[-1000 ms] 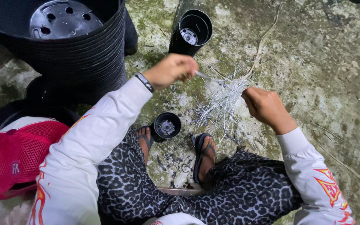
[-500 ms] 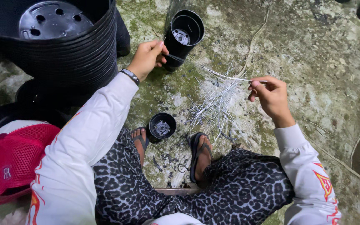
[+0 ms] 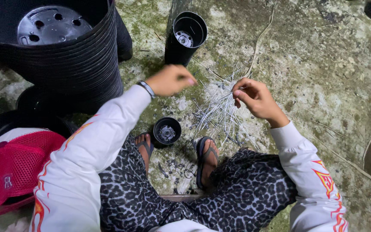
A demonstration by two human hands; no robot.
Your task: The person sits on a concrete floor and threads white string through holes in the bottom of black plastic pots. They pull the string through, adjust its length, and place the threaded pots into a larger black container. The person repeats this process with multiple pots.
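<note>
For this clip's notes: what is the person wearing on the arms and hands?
Both hands are bare, with no gloves. The left hand has a thin dark and silvery band at the wrist. Both arms are in long white sleeves: the left sleeve has orange flame-like streaks along it, and the right sleeve has red and orange pointed flame markings near the elbow. The right hand shows no rings or bands.

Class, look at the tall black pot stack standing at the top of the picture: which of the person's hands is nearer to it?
Left. The left hand hovers just below the tall pot stack; the right hand is farther off, pinching strands from the pale wire bundle.
</note>
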